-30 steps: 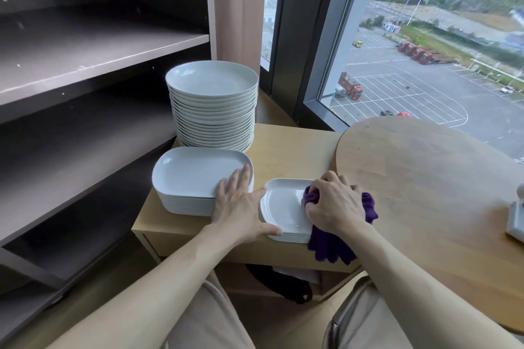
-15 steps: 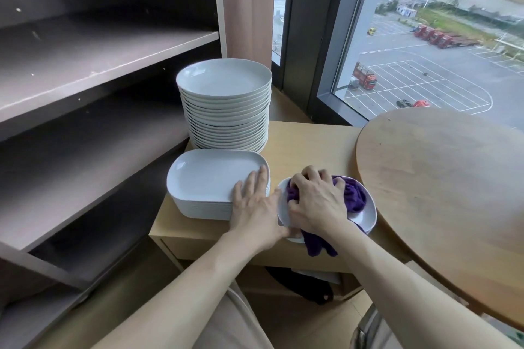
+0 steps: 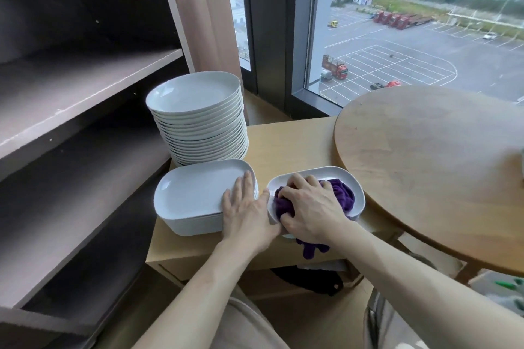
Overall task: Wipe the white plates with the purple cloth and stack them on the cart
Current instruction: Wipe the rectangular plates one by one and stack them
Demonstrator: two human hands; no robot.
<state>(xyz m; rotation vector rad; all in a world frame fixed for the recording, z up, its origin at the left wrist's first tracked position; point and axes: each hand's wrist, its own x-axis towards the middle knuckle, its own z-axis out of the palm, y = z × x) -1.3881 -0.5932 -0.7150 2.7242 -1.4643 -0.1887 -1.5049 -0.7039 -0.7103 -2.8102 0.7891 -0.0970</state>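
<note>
Far left, a dark shelf unit runs out of frame, its deeper reaches lost in shadow. Beside it, on the pale wooden worktop, stands a tall stack of round white plates; its base is hidden behind a low stack of rectangular white plates just in front. The left hand lies flat on the top plate of that low stack, fingers straight and close together. Its thumb spreads right to the rim of a smaller white plate. How many plates lie beneath this one is hard to tell. In it sits the purple cloth, bunched under the right hand, whose curled fingers grip it. A cloth end hangs over the near rim. A black object below the worktop is mostly hidden. To the right, a round worktop is cut off by the frame.
</note>
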